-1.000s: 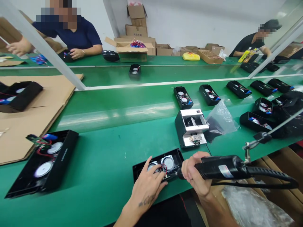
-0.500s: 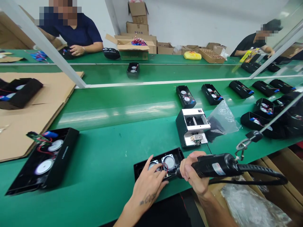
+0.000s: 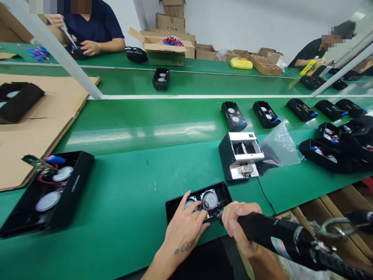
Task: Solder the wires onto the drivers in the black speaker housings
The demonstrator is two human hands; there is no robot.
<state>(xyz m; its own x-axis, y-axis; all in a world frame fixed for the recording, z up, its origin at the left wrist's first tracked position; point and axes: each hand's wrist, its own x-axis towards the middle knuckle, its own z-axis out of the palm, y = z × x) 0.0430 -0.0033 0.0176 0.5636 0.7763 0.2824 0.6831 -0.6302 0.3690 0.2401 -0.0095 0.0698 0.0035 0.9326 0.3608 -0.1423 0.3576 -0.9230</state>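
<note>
While the left hand (image 3: 183,229) stays at the black box (image 3: 172,210), the right hand (image 3: 241,221) has tipped the black electric screwdriver (image 3: 268,231). Half a second ago it lay almost flat, and now its back end slopes down to the right. The metal ring (image 3: 335,227) is lower and looks bigger now. The right hand is wrapped tight around the front of the screwdriver, with the tip at the near side of the box. The left fingers are spread over the box and reach in by the round speaker (image 3: 210,199) and the red wires (image 3: 206,206); I cannot tell if they pinch anything. Across the way, a person in a blue top (image 3: 101,23) now holds a thin white stick (image 3: 69,37). A small box (image 3: 161,79) on the far green strip has slid left.

The box being worked on sits on the shiny green table (image 3: 122,217), near its front edge. Just behind are a silver and black machine (image 3: 229,159) and a clear bag (image 3: 281,147). A bigger-looking box (image 3: 71,194) sits at the left. Far back, an open carton (image 3: 166,54) and a yellow packet (image 3: 241,63) sit before a white wall (image 3: 233,23).
</note>
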